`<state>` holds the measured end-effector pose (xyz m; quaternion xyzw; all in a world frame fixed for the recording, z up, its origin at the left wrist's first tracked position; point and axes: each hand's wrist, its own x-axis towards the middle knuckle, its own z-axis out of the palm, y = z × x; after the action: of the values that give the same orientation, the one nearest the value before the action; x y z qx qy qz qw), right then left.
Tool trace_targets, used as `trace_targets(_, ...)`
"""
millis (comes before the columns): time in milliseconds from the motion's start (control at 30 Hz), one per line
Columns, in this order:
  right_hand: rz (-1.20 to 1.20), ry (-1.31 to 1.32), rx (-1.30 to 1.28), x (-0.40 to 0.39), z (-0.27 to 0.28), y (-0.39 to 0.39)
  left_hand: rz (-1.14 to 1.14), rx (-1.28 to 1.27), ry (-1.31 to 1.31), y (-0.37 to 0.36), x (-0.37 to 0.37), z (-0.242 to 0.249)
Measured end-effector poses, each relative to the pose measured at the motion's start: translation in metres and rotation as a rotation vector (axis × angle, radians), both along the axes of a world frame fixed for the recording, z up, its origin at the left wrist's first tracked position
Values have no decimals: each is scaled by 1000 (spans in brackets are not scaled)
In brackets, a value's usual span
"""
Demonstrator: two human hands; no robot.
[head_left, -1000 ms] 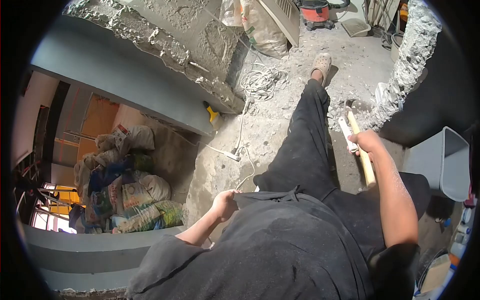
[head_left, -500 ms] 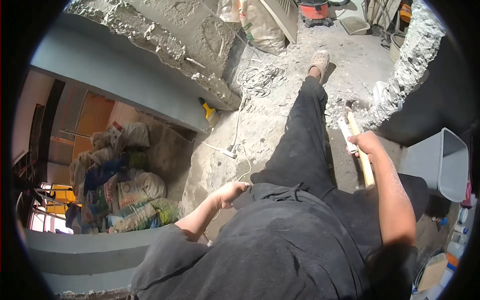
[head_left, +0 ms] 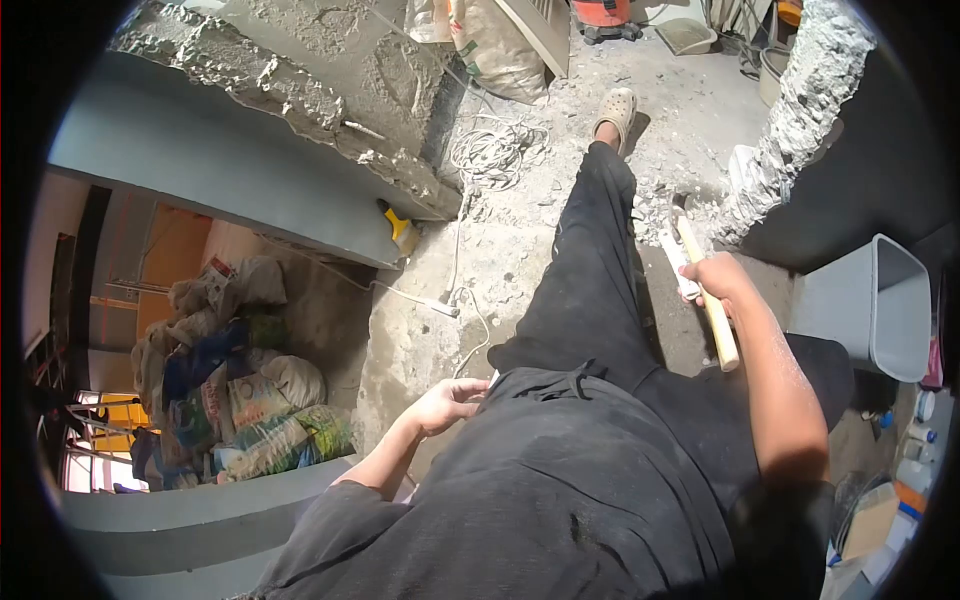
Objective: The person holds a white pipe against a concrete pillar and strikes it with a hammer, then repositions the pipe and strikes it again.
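Note:
My right hand (head_left: 718, 280) is wrapped round a hammer (head_left: 716, 325) with a pale wooden handle, its dark head pointing away from me. In the same grip lies a slim white tool (head_left: 672, 250), partly covered by my fingers. My left hand (head_left: 450, 405) is at the side of my dark trousers (head_left: 580, 290), near the waist. A small white edge (head_left: 494, 379) shows at its fingertips against the cloth; what it belongs to is hidden.
Dusty concrete floor holds a coiled white cable (head_left: 495, 150) and a cable socket (head_left: 440, 306). Broken wall edges (head_left: 800, 110) stand at both sides. A yellow-handled brush (head_left: 398, 228), a grey bin (head_left: 870, 310), filled sacks (head_left: 260, 395) and a red vacuum (head_left: 603, 15) are around me.
The view has shifted slightly, so the surroundings sit further left. My left hand's fingers have spread a little at the trousers, and a white edge now shows there. The right hand keeps its grip.

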<state>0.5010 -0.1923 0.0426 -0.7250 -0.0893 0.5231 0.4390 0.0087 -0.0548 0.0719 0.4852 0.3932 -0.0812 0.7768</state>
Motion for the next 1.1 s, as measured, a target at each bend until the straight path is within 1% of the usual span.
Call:
trace_targets(33,-4,8,10,0,0,1,-3,-3,2,-3,0,-5)
trace_targets(100,-6,18,16,-1,-1,3,-14,354,54,-13,4,-17)
trace_targets(133,9,13,12,-2,1,4,47,440,27,-22,17,-12)
trace_targets(167,24,8,11,-2,3,5,47,441,30,-24,21,-14)
trace_targets(233,26,8,15,-2,4,7,-219,846,132,-23,30,-16)
trace_targets(267,36,7,14,-4,4,7,-229,943,72,-24,40,-14)
trace_targets(300,36,12,15,-5,5,7,-231,944,76,-28,48,-10)
trace_targets(400,24,0,0,-6,6,3,-316,1056,229,-32,63,-5)
trace_targets(433,30,-9,0,-6,9,3,-333,1055,221,-32,62,-6)
trace_targets(500,29,-22,-11,-7,11,-2,-145,657,336,-32,53,-5)
trace_targets(567,16,-55,-22,-7,10,-6,-171,607,345,-27,47,11)
trace_targets(633,-8,-45,-12,-3,7,-9,-27,50,104,-12,37,18)
trace_targets(700,10,-29,-63,-1,6,-10,58,-231,99,9,20,4)
trace_targets(733,11,-32,-65,-2,7,-11,160,-201,173,4,31,5)
trace_targets(767,-5,-35,-64,-3,8,-12,157,-201,166,1,45,8)
trace_targets(833,-27,-44,-64,-3,8,-14,378,-112,308,-1,68,15)
trace_targets(867,-29,-43,-61,-3,6,-15,232,-77,380,5,73,18)
trace_targets(900,-31,-41,-58,-2,4,-17,223,-78,376,7,80,23)
trace_targets(1000,-37,-56,-74,-2,0,-21,93,-67,507,11,95,37)
trace_targets(1033,-35,-52,-71,-2,2,-22,87,-65,501,9,96,30)
trace_targets(1100,-43,-59,-61,-2,8,-25,1,8,488,11,96,10)
